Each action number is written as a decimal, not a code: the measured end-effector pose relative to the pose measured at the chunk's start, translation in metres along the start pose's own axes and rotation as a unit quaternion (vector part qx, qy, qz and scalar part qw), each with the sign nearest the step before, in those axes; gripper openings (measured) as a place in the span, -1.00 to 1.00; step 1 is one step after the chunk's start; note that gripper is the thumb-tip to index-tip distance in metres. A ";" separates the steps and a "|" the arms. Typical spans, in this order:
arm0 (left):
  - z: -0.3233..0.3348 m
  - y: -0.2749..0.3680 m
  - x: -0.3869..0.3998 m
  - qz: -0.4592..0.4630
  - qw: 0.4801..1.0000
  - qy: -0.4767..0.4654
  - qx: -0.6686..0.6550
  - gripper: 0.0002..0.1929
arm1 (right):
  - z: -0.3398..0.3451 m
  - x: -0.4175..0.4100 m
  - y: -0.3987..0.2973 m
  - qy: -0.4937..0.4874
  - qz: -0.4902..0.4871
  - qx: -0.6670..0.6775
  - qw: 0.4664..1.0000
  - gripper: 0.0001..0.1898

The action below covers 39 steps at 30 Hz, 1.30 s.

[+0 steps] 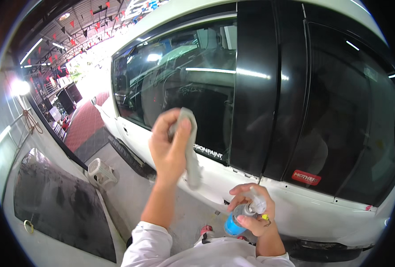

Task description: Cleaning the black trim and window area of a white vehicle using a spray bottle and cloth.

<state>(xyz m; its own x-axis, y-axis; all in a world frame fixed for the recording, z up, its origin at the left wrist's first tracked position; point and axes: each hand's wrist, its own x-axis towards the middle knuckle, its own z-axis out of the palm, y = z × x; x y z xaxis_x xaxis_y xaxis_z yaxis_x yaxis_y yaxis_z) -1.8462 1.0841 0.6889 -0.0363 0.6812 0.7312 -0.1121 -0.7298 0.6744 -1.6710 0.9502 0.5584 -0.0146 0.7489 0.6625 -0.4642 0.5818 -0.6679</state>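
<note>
My left hand [165, 142] pinches a folded grey cloth [192, 167], which hangs down from thumb and fingers, its lower end blurred. Behind that hand in the view is the lower part of a front side window [200, 116] on a white car [304, 203]. Lower down, near my waist, my right hand [265, 230] is wrapped around a small bottle [234, 224] with a blue lower part and a clear plastic top. The bottle is tilted, and fingers hide some of it. A bit of yellow [265, 217] shows beside my right palm.
A dark rear side window [334, 116] bears a red sticker [306, 177]. At left, a dark-filmed panel [60, 203] leans by the wall, with a white plastic stool [102, 173] beyond it. Grey floor [134, 197] lies between panel and car; a front tyre [130, 157] stands there.
</note>
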 end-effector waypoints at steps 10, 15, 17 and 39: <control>0.072 0.053 0.221 0.356 0.838 -0.208 0.358 -0.76 | -0.037 -0.023 0.007 0.044 0.075 -0.051 0.995 -0.29; 0.096 0.055 0.259 0.347 0.803 -0.299 0.381 -0.75 | -0.057 -0.023 0.009 0.026 0.052 -0.038 0.998 -0.30; 0.102 0.051 0.263 0.339 0.807 -0.313 0.368 -0.75 | -0.062 -0.024 0.007 0.012 0.055 -0.024 0.998 -0.31; 0.113 0.043 0.247 0.338 0.820 -0.203 0.416 -0.81 | -0.072 -0.027 -0.001 -0.050 0.086 0.050 0.994 -0.40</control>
<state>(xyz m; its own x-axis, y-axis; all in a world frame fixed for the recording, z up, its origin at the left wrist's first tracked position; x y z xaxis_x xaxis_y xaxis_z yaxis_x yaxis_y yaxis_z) -1.7478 1.2141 0.9098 0.5413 0.1523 0.8269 0.5186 -0.8346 -0.1858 -1.6066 0.9526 0.5166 -0.1875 0.7965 0.5748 -0.5327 0.4091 -0.7408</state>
